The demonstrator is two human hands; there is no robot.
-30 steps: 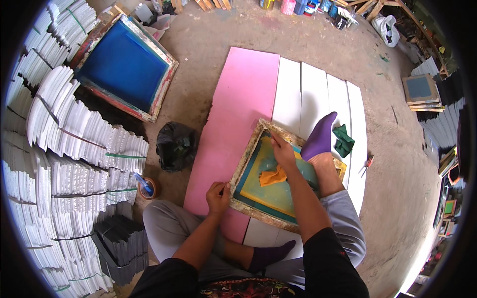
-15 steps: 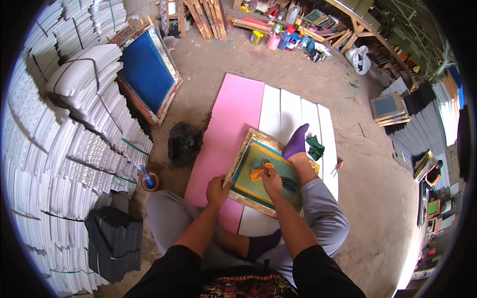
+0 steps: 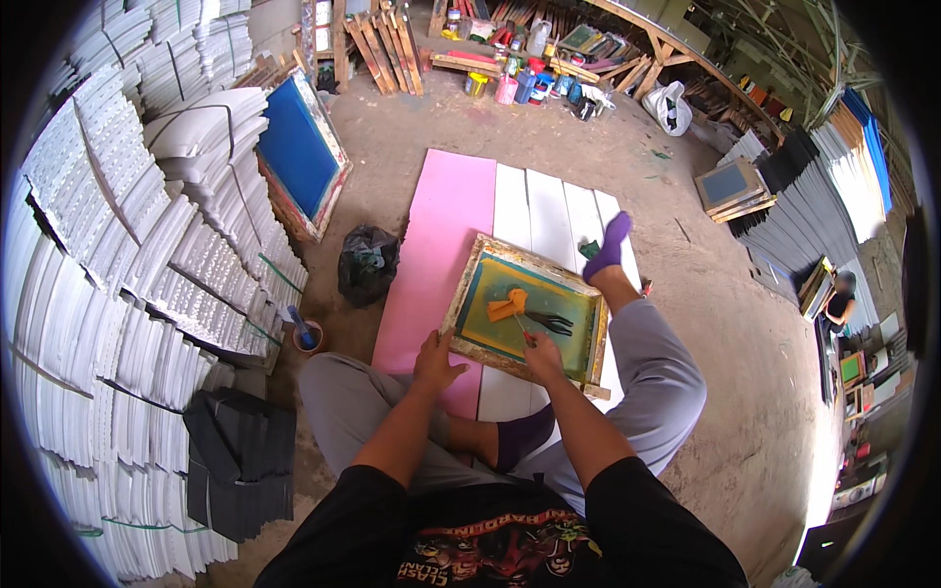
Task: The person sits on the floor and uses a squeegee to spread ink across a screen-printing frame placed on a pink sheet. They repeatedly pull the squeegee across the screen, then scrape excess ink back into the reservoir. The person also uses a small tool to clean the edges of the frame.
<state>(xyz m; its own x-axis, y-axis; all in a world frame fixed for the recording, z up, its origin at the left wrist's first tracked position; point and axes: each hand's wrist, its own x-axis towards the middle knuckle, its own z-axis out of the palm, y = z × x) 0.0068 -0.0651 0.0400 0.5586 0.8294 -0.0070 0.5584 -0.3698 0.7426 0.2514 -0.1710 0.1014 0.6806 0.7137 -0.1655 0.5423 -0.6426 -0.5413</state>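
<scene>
A paint-stained wooden screen frame with yellow-green mesh lies tilted in front of my crossed legs. My right hand is closed around a thin tool with a red handle, held low over the mesh. Just beyond its tip lies a crumpled orange piece, cloth or paper. To its right rests a black forked object whose kind is unclear. At the frame's near left corner is my left hand, thumb spread away and fingertips against the wood.
Under the frame lie pink and white sheets. A black plastic bag and a pot with a blue brush stand to the left, beside tall bundled white stacks. A blue screen leans there. Another person is far right.
The frame has turned slightly, its right side nearer me. My right hand has drawn back from the orange piece. My left thumb has come off the frame. My raised foot has shifted.
</scene>
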